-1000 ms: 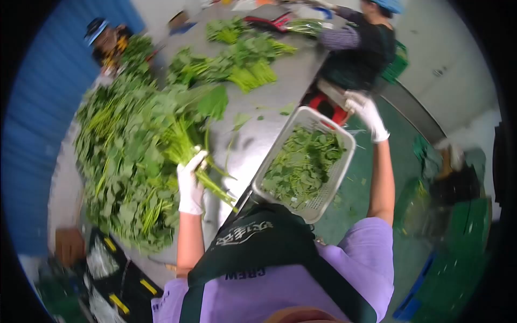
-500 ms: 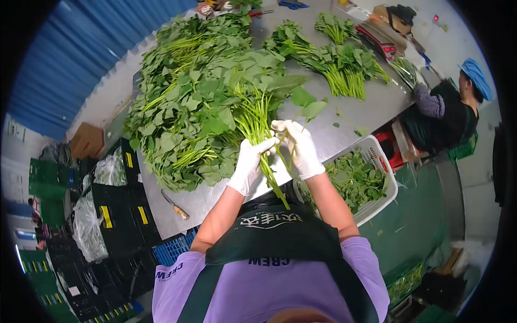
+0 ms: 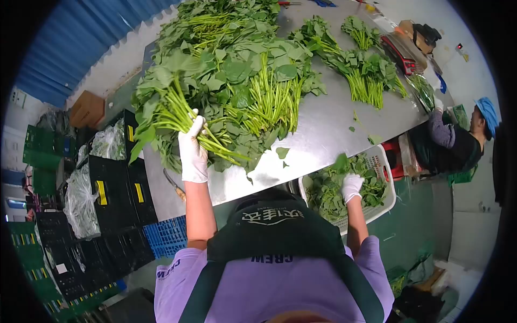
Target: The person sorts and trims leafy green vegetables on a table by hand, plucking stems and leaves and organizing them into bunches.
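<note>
My left hand (image 3: 193,153), in a white glove, is closed around the stems of a bunch of leafy greens (image 3: 175,110). The bunch is tilted, its leaves toward the upper left and its cut ends toward the lower right. It is held over the left part of a big pile of the same greens (image 3: 237,70). My right hand (image 3: 353,187), also gloved, is down at the loose leaves (image 3: 328,194) in a white plastic basket (image 3: 389,196). Its fingers are curled, and whatever may be in them is hidden.
A curved knife (image 3: 175,184) with a wooden handle lies near the front edge of the metal table (image 3: 323,137). Several bundled greens (image 3: 366,86) lie farther right, by a red scale (image 3: 398,54). A co-worker (image 3: 458,140) is at the right; dark crates (image 3: 116,188) stand left.
My left hand has carried the bunch left, over the pile. My right hand has left the stems and moved right and down to the basket. The view has shifted slightly.
</note>
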Tool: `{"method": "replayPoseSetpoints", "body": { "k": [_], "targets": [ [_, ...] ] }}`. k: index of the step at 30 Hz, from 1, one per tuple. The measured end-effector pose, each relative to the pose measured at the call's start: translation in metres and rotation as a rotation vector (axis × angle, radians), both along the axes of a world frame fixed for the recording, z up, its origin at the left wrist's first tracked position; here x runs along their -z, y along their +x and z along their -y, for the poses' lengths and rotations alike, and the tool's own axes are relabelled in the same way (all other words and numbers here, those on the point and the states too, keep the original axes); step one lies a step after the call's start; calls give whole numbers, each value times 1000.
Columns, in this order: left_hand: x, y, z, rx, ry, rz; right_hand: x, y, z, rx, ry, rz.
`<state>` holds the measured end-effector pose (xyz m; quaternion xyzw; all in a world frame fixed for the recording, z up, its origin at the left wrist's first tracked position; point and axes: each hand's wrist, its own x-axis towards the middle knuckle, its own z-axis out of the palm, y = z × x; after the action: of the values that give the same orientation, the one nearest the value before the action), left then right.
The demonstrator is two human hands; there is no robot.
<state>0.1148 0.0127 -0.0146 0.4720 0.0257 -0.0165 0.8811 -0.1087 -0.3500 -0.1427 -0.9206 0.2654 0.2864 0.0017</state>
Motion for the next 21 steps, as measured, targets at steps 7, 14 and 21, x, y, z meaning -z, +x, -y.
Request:
{"method": "replayPoseSetpoints", "body": {
  "k": [7,14,21],
  "targets": [
    [21,-15,-3,136,-38,-147,-34,130,-92,42,826,1094],
    [1,-13,-14,-138,-182,89,-16,253,-113,-75,280,728],
    [22,8,-39,269,-486,-100,-50,237,-101,36,371,1006]
  ]
}}
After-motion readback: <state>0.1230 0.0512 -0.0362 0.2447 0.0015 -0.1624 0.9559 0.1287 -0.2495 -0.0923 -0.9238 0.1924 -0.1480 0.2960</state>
